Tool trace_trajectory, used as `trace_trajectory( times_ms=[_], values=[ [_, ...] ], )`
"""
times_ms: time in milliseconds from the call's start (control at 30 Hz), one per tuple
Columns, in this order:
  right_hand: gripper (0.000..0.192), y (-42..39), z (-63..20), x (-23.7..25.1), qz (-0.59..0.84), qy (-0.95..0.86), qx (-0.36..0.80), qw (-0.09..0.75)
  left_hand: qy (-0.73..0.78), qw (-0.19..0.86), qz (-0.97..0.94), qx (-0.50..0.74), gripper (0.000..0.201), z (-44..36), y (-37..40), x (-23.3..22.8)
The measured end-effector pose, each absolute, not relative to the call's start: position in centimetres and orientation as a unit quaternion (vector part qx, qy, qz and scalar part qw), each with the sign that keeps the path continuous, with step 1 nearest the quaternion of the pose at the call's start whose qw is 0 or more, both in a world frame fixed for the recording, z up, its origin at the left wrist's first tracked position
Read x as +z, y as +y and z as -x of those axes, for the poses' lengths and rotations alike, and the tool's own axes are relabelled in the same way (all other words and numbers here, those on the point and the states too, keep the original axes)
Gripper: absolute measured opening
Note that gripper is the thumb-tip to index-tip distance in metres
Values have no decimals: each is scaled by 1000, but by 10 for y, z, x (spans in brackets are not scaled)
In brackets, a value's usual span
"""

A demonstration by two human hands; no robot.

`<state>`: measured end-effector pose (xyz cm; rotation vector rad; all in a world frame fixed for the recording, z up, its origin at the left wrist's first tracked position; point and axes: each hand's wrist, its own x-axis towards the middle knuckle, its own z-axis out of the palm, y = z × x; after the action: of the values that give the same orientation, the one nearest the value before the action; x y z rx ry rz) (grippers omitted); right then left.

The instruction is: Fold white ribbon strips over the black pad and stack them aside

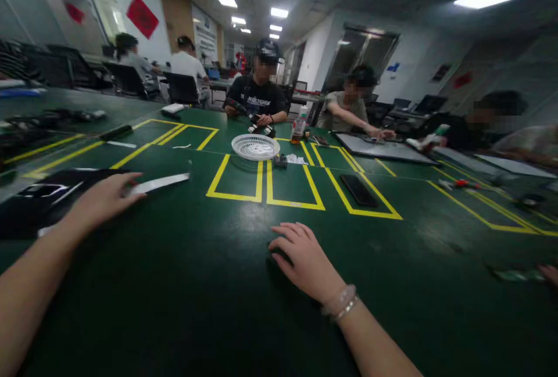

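My left hand [102, 197] pinches a thin white strip [159, 183] at its near end, light and floppy I judge; my right hand [305, 261] lies flat and holds nothing.

Left hand [102, 200] on strip [159, 183], near left; right hand [305, 261] flat on table [196, 295], near centre. Grille [255, 146] far centre; phone [358, 190] right of it.
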<state>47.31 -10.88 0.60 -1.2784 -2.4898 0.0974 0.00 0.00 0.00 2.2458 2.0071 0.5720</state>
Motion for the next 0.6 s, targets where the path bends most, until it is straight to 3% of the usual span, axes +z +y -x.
trace_trajectory(
  times_ms=[100, 233, 400, 500, 600],
  values=[
    [14, -115, -474, 9, 437, -878, 26, 193, 521, 108, -820, 212, 62, -61, -11, 3],
    [20, -120, -472, 10, 425, -882, 45, 200, 380, 178, -886, 199, 45, -129, -40, 6],
    [13, -118, -466, 4, 417, -883, 126, 177, 294, 228, -906, 200, 37, -162, -62, 4],
    [10, -111, -468, 2, 431, -848, 182, 249, 346, 203, -894, 199, 50, -145, -49, 4],
    [17, -104, -476, 4, 461, -736, 277, 412, 490, 134, -828, 236, 73, -101, -22, 4]
  ],
)
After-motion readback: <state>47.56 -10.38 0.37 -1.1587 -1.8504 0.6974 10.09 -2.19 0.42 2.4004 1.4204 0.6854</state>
